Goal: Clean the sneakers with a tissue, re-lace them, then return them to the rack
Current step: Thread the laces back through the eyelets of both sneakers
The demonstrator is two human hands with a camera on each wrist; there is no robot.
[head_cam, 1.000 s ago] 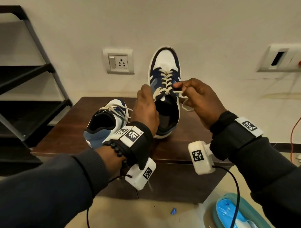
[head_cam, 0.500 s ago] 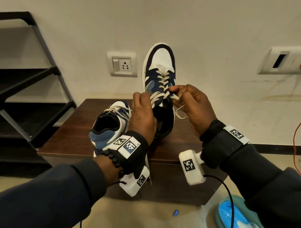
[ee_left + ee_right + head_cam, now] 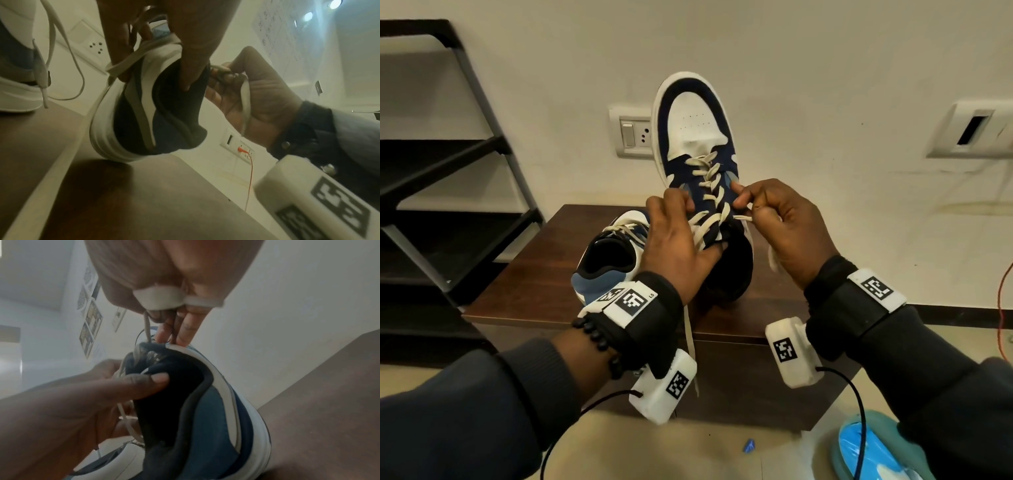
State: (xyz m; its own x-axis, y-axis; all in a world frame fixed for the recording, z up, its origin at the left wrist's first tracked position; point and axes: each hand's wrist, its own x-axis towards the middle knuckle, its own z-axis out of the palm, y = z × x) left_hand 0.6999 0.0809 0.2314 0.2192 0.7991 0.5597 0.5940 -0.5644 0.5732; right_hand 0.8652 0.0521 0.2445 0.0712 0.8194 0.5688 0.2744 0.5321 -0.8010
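A navy, blue and white sneaker [image 3: 693,130] stands tipped up on its heel on the brown table [image 3: 534,281], toe against the wall. My left hand [image 3: 674,240] grips its left side, thumb pressed into the collar [image 3: 148,382]. My right hand [image 3: 777,222] pinches the cream lace [image 3: 743,218] at the sneaker's right eyelets; the lace's free end runs down through the palm [image 3: 244,100]. The second sneaker [image 3: 607,260] sits on the table to the left, laced, heel toward me, its lace ends hanging loose [image 3: 44,91].
A black shoe rack [image 3: 448,178] stands at the left against the wall. A wall socket [image 3: 631,135] is behind the sneaker, another socket plate [image 3: 976,128] at the right. A blue and teal object [image 3: 869,448] lies on the floor at lower right, and an orange cable [image 3: 1001,308] hangs at the far right.
The held sneaker has tipped up more steeply and my hands have shifted along its laces; my right hand now pinches the lace close to the eyelets. The view has drawn nearer.
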